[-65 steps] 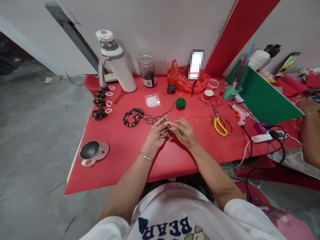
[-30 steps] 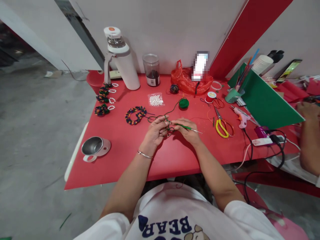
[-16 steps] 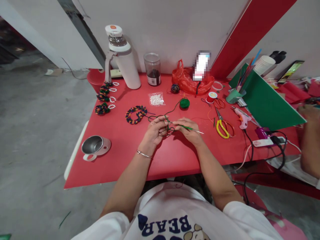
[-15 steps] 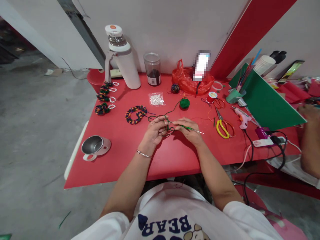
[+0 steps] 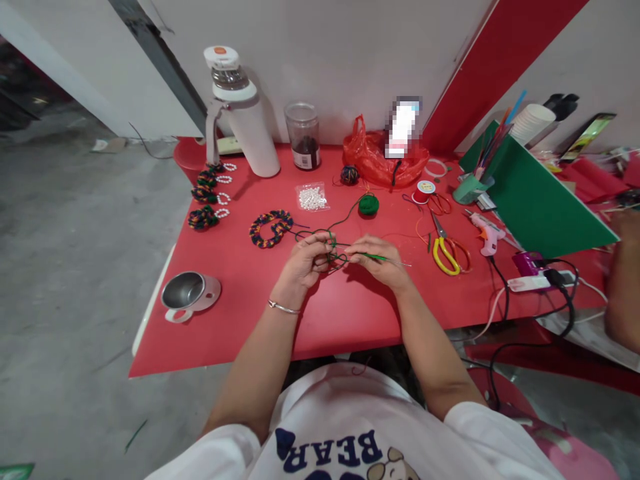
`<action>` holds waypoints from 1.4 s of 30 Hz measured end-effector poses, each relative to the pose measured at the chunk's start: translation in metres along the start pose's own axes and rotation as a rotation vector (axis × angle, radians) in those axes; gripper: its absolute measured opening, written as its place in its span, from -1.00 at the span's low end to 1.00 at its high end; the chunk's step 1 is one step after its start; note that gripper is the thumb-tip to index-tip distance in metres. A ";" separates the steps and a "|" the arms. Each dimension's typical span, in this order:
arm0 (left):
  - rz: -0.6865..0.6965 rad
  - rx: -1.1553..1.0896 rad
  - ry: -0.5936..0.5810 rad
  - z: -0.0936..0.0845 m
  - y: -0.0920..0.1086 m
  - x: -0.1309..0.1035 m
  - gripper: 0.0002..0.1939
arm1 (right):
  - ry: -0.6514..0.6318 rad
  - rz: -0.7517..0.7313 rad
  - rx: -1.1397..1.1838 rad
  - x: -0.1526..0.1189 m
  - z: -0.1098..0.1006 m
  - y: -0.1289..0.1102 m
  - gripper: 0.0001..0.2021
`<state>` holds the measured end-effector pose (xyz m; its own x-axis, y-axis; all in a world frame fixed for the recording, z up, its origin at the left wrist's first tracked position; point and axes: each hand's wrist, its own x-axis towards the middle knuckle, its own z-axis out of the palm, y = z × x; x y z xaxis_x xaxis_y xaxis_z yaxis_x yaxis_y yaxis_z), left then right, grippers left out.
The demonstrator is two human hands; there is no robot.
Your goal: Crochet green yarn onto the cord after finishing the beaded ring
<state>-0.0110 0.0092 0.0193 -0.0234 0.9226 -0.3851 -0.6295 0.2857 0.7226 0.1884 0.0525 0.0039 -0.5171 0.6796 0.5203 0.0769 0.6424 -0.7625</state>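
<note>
Left hand [image 5: 306, 261]: is pinching green yarn [image 5: 341, 258] — strands are looping between the 2 hands.
Right hand [image 5: 376, 260]: is gripping a green hook [image 5: 374, 256].
Yarn ball [image 5: 369, 205]: is resting on the red table [image 5: 345, 320], beyond the hands.
Scissors [image 5: 445, 256]: are lying rightward.

A slim green-handled hook [image 5: 375, 257] slants beside loose green yarn [image 5: 342, 258] above the table [image 5: 345, 313].

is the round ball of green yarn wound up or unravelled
Mostly wound: the green yarn ball sits compact on the red table, with a green strand trailing toward the left hand.
</note>
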 end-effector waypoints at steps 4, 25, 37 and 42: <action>-0.011 0.023 -0.026 -0.004 0.000 0.002 -0.64 | -0.034 -0.047 -0.052 0.000 0.000 0.002 -0.79; 0.505 -0.007 0.242 0.029 -0.031 -0.005 -0.35 | 0.224 -0.153 -0.309 -0.003 0.036 -0.007 -0.82; 0.554 0.053 0.187 0.035 -0.024 -0.013 -0.31 | 0.321 -0.040 -0.205 0.000 0.034 -0.032 -0.80; 0.605 0.054 0.097 0.044 -0.022 -0.030 -0.33 | 0.396 0.053 -0.073 -0.009 0.033 -0.059 -0.79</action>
<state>0.0379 -0.0134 0.0407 -0.4365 0.8981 0.0535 -0.4425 -0.2661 0.8564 0.1604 -0.0028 0.0315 -0.1432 0.7875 0.5994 0.1625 0.6162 -0.7707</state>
